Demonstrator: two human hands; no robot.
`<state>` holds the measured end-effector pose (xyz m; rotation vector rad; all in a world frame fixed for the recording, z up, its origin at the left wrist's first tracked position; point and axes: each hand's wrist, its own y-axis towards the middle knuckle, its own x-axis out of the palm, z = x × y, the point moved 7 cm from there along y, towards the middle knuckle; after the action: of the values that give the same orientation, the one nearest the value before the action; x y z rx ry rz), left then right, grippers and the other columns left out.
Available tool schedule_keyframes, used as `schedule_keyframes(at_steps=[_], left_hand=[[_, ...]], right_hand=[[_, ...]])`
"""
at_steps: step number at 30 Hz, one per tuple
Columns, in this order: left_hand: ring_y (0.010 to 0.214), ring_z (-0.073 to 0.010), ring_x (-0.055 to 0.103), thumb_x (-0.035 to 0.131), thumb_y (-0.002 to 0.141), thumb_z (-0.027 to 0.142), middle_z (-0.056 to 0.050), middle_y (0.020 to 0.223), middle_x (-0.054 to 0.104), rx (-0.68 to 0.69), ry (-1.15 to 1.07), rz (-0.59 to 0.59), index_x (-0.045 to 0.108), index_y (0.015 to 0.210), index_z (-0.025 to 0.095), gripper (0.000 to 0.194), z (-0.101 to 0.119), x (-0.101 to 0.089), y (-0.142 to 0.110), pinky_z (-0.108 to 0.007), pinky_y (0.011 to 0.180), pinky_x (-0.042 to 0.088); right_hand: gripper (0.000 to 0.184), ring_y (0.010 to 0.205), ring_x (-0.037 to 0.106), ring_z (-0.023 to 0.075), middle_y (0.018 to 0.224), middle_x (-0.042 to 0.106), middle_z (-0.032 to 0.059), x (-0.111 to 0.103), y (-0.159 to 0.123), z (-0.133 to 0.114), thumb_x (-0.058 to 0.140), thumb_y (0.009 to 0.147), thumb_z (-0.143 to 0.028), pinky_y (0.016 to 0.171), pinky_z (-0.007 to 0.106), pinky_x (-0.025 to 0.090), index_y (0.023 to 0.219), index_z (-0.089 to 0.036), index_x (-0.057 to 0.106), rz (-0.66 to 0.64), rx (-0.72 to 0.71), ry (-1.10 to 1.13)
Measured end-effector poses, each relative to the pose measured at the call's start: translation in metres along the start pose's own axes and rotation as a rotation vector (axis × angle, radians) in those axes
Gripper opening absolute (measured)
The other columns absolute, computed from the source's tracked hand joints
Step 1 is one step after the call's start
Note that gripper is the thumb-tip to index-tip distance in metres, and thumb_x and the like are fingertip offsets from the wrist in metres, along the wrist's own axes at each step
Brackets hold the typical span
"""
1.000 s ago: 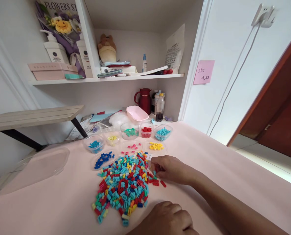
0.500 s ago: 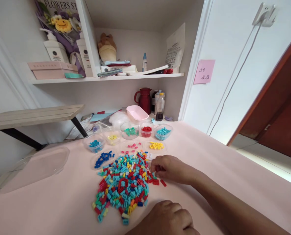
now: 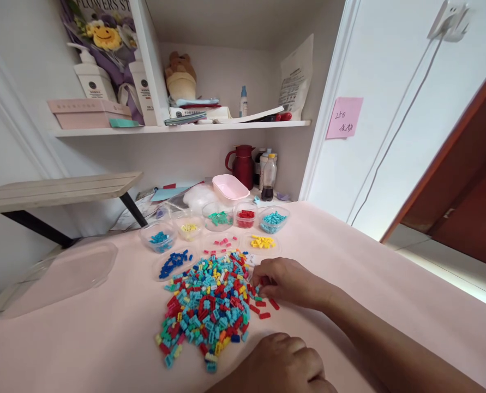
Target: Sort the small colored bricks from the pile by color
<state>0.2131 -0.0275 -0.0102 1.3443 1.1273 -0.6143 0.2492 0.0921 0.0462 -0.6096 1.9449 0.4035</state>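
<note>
Pink table surface [image 3: 83, 338], near side: left hand [image 3: 286, 360], knuckles up, fingers curled; I cannot tell whether it holds anything.
Mixed heap [image 3: 212, 305]: 1 spread of small bricks in many colours, light blue and red prominent, just beyond the left hand; unsorted, and I judge it the larger share of the stock.
Loose red bricks [image 3: 264, 315]: a few flat on the surface, at the heap's right edge.
Right hand [image 3: 281, 278]: fingers bent, tips down at that same edge, a green brick [image 3: 259, 298] just beside them; whether anything is pinched I cannot tell from my end.
Shallow trays [image 3: 275, 248], beyond the heap: dark blue bricks [image 3: 175, 264], pink bricks [image 3: 223, 240] and yellow bricks [image 3: 263, 242], 1 colour to each; white bricks [image 3: 251, 260] lie partly behind the right hand, their holder unclear to me.
Clear tubs [image 3: 145, 236], back row, 5: mid-blue bricks [image 3: 160, 238], pale yellow bricks [image 3: 189, 227], green bricks [image 3: 219, 218], red bricks [image 3: 246, 215], light blue bricks [image 3: 274, 219]; I log these as separated, the pink lot scant.
Far backdrop: pink basin [image 3: 230, 188], dark red jug [image 3: 243, 166].
Change against 0.5 s ago: the loose red bricks lie more spread, 2 nearer to me; both hands keep much the same places; my view has shifted slightly.
</note>
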Motion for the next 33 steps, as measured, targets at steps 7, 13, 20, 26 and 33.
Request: schedule_keyframes(at_steps=[7, 13, 20, 26, 33], left_hand=[[0.073, -0.0090, 0.052, 0.056, 0.086, 0.038, 0.004, 0.077, 0.058, 0.033, 0.008, -0.008, 0.058, 0.086, 0.024, 0.015, 0.002, -0.003, 0.000, -0.024, 0.061, 0.032], [0.072, -0.0084, 0.051, 0.055, 0.086, 0.038, 0.004, 0.077, 0.058, 0.018, -0.010, -0.007, 0.058, 0.085, 0.023, 0.015, 0.001, -0.002, 0.000, -0.024, 0.060, 0.032], [0.073, -0.0088, 0.050, 0.053, 0.087, 0.037, 0.004, 0.078, 0.057, 0.031, -0.022, -0.011, 0.058, 0.087, 0.024, 0.014, 0.001, -0.005, 0.000, -0.023, 0.062, 0.033], [0.070, -0.0087, 0.049, 0.055, 0.086, 0.034, 0.004, 0.074, 0.057, 0.000, -0.011, 0.010, 0.057, 0.082, 0.023, 0.013, 0.000, 0.003, 0.000, -0.022, 0.062, 0.033], [0.070, -0.0088, 0.050, 0.056, 0.086, 0.035, 0.004, 0.073, 0.056, 0.011, -0.033, 0.028, 0.057, 0.082, 0.023, 0.012, 0.000, 0.002, -0.001, -0.022, 0.061, 0.033]], right_hand=[[0.015, 0.065, 0.050, 0.0114, 0.075, 0.064, -0.0030, 0.003, 0.001, -0.001, 0.057, 0.071, -0.018, 0.058, 0.022, 0.029, 0.083, -0.024, 0.063, 0.005, 0.009, -0.020], [0.016, 0.065, 0.050, 0.0113, 0.074, 0.064, -0.0034, 0.000, 0.000, -0.004, 0.053, 0.072, -0.016, 0.058, 0.022, 0.029, 0.080, -0.024, 0.063, 0.037, -0.009, -0.020], [0.021, 0.066, 0.053, 0.0113, 0.075, 0.066, -0.0030, 0.003, 0.002, 0.005, 0.055, 0.072, -0.015, 0.057, 0.021, 0.033, 0.087, -0.024, 0.068, -0.018, 0.000, 0.118], [0.013, 0.064, 0.053, 0.0107, 0.072, 0.063, -0.0019, 0.001, 0.001, 0.012, 0.058, 0.074, -0.018, 0.055, 0.020, 0.037, 0.084, -0.020, 0.066, -0.049, 0.012, 0.307], [0.009, 0.061, 0.056, 0.0117, 0.071, 0.061, -0.0005, -0.016, 0.001, 0.032, 0.056, 0.077, -0.021, 0.059, 0.023, 0.043, 0.083, -0.017, 0.061, 0.043, 0.106, 0.506]])
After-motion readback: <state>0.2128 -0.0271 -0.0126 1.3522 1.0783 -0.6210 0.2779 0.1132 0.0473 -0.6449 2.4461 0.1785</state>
